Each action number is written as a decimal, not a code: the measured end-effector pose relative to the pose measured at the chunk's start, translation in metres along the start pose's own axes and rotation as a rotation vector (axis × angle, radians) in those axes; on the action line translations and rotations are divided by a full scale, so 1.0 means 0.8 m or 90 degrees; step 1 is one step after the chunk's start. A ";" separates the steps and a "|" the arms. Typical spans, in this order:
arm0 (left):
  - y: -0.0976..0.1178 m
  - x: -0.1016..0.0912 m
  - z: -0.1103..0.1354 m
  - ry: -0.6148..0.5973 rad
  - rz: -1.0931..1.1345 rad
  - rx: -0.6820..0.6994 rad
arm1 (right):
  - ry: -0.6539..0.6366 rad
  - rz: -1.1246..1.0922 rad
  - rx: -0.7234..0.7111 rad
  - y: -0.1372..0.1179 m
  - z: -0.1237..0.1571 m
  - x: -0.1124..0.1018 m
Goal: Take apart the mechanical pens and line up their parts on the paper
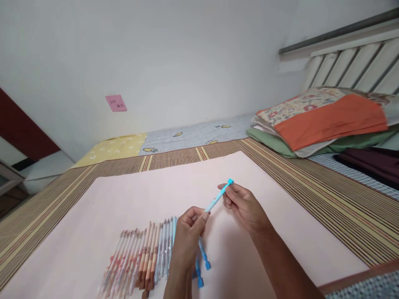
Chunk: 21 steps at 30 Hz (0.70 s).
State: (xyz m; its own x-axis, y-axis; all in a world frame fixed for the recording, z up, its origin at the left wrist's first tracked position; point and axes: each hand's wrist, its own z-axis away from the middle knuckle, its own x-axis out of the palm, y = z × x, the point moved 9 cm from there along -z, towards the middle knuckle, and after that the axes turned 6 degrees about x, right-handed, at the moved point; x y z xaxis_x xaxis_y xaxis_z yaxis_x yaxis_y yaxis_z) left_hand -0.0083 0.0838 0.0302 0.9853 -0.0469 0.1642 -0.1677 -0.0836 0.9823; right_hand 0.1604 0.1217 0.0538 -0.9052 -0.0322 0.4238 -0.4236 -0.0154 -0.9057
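Pen, slim, smooth, pale blue with a blocky cap, slants above a pink sheet; left hand pinches its lower end, right hand its capped end. Wall note bears writing too small to read. Beyond the pen row, bare sheet reaches the striped mat.

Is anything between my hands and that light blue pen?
Nothing visible: your left hand pinches the light blue pen near its lower end, and your right hand holds it near its blue end. Other pens lie on the pale sheet.
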 end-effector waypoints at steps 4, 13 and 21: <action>0.007 -0.010 -0.001 0.060 -0.025 0.030 | 0.005 0.000 -0.002 0.003 0.000 0.002; 0.006 -0.035 0.001 0.245 0.162 0.087 | -0.087 -0.047 0.114 0.042 -0.005 0.012; 0.013 -0.039 0.001 0.237 0.110 0.096 | -0.138 0.355 0.014 0.016 0.008 0.023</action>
State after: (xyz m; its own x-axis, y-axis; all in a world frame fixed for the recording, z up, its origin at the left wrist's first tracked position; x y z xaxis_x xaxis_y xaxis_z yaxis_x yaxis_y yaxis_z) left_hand -0.0411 0.0839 0.0348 0.8824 0.2869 0.3728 -0.3062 -0.2511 0.9182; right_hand 0.1386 0.1148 0.0500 -0.9616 -0.2450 -0.1235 0.1169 0.0413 -0.9923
